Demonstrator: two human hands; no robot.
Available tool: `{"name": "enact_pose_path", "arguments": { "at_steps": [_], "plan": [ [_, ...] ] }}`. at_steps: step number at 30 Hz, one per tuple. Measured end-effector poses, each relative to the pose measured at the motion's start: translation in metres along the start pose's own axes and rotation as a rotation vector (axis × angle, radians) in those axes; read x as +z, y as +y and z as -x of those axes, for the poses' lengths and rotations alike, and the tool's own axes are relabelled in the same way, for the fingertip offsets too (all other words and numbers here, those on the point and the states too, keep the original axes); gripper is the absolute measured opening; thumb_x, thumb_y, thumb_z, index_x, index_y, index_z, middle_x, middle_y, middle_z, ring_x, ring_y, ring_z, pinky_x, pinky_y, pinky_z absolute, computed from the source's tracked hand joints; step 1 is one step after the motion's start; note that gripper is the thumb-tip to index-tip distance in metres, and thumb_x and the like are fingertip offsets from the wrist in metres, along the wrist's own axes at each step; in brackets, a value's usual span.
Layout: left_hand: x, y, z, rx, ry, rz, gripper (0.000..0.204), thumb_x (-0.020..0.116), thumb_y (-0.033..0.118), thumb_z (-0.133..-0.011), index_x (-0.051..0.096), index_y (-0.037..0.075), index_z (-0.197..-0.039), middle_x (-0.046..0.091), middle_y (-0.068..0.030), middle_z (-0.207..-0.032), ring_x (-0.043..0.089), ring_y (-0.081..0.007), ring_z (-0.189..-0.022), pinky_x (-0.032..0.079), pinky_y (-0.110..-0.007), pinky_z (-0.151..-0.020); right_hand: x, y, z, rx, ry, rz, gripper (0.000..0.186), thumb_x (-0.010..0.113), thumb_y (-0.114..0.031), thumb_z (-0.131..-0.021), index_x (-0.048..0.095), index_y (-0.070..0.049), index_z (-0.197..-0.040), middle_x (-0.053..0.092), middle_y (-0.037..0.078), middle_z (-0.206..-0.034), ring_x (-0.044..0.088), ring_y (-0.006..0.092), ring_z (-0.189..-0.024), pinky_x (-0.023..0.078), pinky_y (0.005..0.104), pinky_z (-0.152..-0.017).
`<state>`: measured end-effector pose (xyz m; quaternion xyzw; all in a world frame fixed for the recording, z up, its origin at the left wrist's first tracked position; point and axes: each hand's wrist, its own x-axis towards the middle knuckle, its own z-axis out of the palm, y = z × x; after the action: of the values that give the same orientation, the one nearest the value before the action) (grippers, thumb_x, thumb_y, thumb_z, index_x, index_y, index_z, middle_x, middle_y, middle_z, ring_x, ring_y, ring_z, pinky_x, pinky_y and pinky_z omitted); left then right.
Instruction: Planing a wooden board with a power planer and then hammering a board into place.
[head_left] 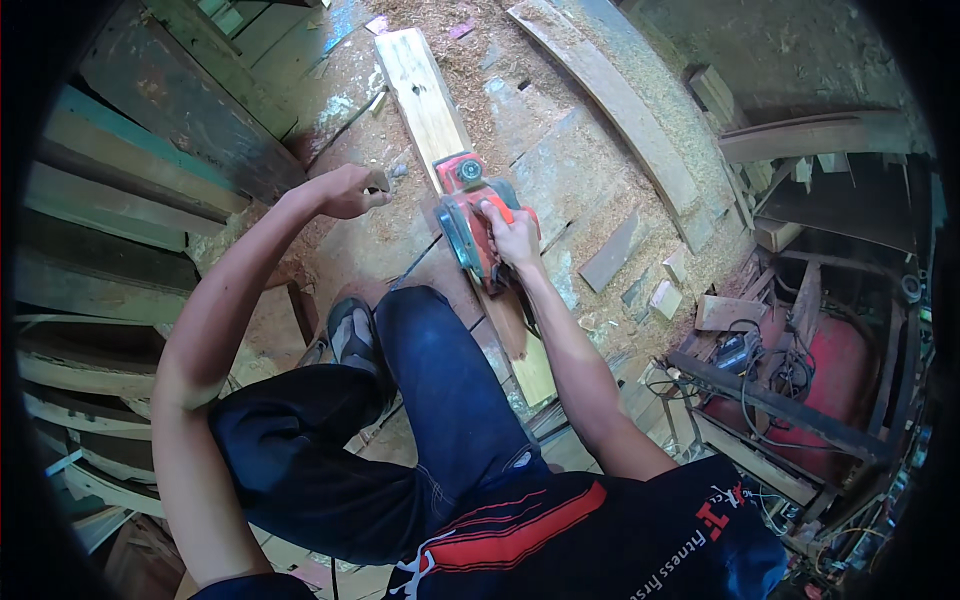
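A red and dark electric hand planer (470, 215) rests on a long pale wooden board (415, 85). My right hand (512, 238) is closed around the planer's handle. The board runs from the far middle toward me, passing beneath the tool and beside my knee. The surface it lies on is strewn with shavings. Left of the planer, my left hand (352, 192) hangs apart from both board and tool. Its fingers are half curled with a gap between them, and nothing shows in them.
Stacked planks (120, 150) line the left side. A curved wooden piece (620, 110) lies at the far right, with an offcut (612, 250) nearer. Farther right, a red rounded object (835, 375) sits behind a dark frame with tangled cables. My foot (352, 335) is left of my bent knee.
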<state>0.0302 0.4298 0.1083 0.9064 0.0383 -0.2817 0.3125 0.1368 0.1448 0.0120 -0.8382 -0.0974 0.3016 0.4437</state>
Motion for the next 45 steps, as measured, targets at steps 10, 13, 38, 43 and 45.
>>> {"name": "enact_pose_path", "arguments": {
  "at_steps": [10, 13, 38, 43, 45],
  "plan": [
    [-0.004, -0.007, 0.004, 0.009, -0.002, 0.019, 0.035, 0.053, 0.033, -0.094, 0.06, 0.001, -0.109, 0.064, -0.0204, -0.104, 0.061, -0.0342, -0.1, 0.048, -0.041, -0.086, 0.015, -0.023, -0.021, -0.109, 0.038, -0.012, 0.05, 0.062, -0.046, -0.085, 0.066, 0.0, -0.066, 0.058, 0.012, -0.055, 0.059, 0.0212, -0.052, 0.043, 0.0347, -0.05],
    [-0.006, -0.011, 0.006, -0.016, -0.015, 0.028, 0.036, 0.052, 0.033, -0.095, 0.059, 0.001, -0.109, 0.064, -0.0205, -0.104, 0.061, -0.0342, -0.1, 0.047, -0.041, -0.085, 0.017, -0.027, -0.025, -0.055, 0.04, 0.007, 0.053, 0.063, -0.051, -0.082, 0.07, 0.001, -0.073, 0.064, 0.022, -0.064, 0.067, 0.0321, -0.064, 0.049, 0.0413, -0.061],
    [-0.004, -0.015, 0.0, -0.012, -0.028, -0.001, 0.039, 0.052, 0.035, -0.095, 0.059, 0.0, -0.111, 0.063, -0.0219, -0.107, 0.06, -0.035, -0.104, 0.047, -0.041, -0.089, 0.03, -0.043, -0.061, -0.082, 0.061, -0.094, 0.049, 0.062, -0.043, -0.087, 0.059, -0.005, -0.055, 0.051, 0.003, -0.045, 0.049, 0.0121, -0.036, 0.036, 0.0292, -0.035],
    [-0.005, -0.015, 0.002, -0.03, -0.028, 0.005, 0.039, 0.052, 0.035, -0.094, 0.058, 0.0, -0.11, 0.063, -0.0222, -0.106, 0.06, -0.0356, -0.103, 0.047, -0.041, -0.089, 0.031, -0.059, -0.059, -0.115, 0.08, -0.062, 0.05, 0.062, -0.043, -0.087, 0.061, -0.003, -0.056, 0.053, 0.004, -0.046, 0.051, 0.0126, -0.038, 0.038, 0.0299, -0.037],
    [-0.006, -0.012, 0.001, -0.034, -0.04, 0.015, 0.039, 0.052, 0.035, -0.094, 0.058, 0.0, -0.111, 0.064, -0.0221, -0.106, 0.06, -0.0354, -0.102, 0.047, -0.041, -0.088, 0.031, -0.06, -0.062, -0.134, 0.088, -0.056, 0.05, 0.062, -0.043, -0.087, 0.062, -0.003, -0.057, 0.054, 0.004, -0.046, 0.052, 0.0126, -0.038, 0.039, 0.0301, -0.037]
  ]
}}
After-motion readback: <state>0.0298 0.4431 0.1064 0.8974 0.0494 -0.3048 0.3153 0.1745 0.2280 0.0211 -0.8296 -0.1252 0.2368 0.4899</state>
